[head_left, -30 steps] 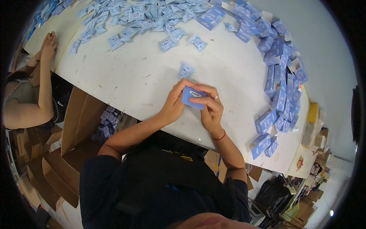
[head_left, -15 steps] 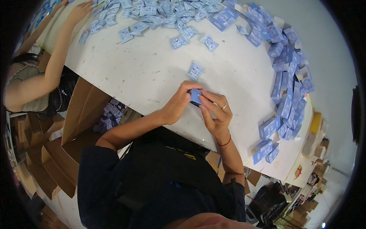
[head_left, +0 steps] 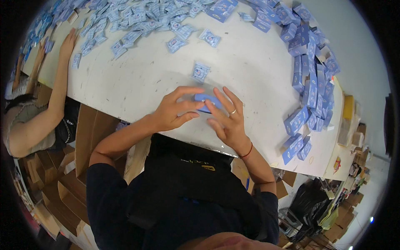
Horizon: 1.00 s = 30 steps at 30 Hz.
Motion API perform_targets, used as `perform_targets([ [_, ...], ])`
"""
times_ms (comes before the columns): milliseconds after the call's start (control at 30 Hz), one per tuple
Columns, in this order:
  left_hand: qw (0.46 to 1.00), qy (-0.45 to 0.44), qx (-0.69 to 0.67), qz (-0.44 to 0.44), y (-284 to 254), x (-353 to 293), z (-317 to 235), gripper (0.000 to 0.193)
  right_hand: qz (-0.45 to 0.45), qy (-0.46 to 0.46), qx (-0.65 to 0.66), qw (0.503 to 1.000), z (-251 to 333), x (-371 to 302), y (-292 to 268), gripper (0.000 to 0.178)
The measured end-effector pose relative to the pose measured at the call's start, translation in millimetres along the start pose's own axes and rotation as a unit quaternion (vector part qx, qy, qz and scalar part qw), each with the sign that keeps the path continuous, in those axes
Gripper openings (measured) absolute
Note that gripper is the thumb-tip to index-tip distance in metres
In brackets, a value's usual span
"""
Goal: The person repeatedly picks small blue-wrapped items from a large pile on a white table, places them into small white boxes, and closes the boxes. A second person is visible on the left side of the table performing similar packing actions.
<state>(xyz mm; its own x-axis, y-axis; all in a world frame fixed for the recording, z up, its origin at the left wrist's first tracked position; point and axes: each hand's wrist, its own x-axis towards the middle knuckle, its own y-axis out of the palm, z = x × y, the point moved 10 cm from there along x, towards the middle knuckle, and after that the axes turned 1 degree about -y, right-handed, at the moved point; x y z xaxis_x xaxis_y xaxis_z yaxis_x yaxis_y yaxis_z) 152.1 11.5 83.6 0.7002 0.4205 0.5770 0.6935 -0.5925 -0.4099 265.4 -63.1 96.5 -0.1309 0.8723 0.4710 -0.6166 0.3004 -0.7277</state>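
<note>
A small blue box is between my two hands, slightly smeared by motion. My left hand has its fingers and thumb spread at the box's left end, fingertips close to or touching it. My right hand, with a ring and a red wrist cord, has its fingers apart, one fingertip over the box's face. Whether the box rests on the table cannot be told. Just beyond my hands lies a single blue-and-white striped packet.
Many striped packets are heaped at the far side. Blue boxes are piled along the right, a larger blue box at the back. Another person's arm reaches over the table at left. Cardboard cartons stand below the left edge.
My fingers have loosened from their close grip and spread apart around the box. The box has turned and shows a different side. The other person's hand has moved left and nearer, while the view has shifted.
</note>
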Motion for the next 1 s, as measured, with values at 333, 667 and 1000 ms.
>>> perform_targets([
  [333,0.984,-0.175,-0.031,-0.005,-33.4,-33.5,18.6,0.027,0.010,0.022,0.180,0.983,-59.7,60.8,-21.7,0.021],
  [667,0.924,-0.378,0.045,-0.040,-176.5,-121.7,-21.2,0.037,-0.238,0.349,-0.214,0.881,-348.5,155.3,-77.1,0.082],
  [1000,0.902,-0.358,-0.218,-0.101,-21.8,19.1,97.8,0.061,-0.111,0.042,0.172,0.978,-47.9,78.7,34.9,0.095],
])
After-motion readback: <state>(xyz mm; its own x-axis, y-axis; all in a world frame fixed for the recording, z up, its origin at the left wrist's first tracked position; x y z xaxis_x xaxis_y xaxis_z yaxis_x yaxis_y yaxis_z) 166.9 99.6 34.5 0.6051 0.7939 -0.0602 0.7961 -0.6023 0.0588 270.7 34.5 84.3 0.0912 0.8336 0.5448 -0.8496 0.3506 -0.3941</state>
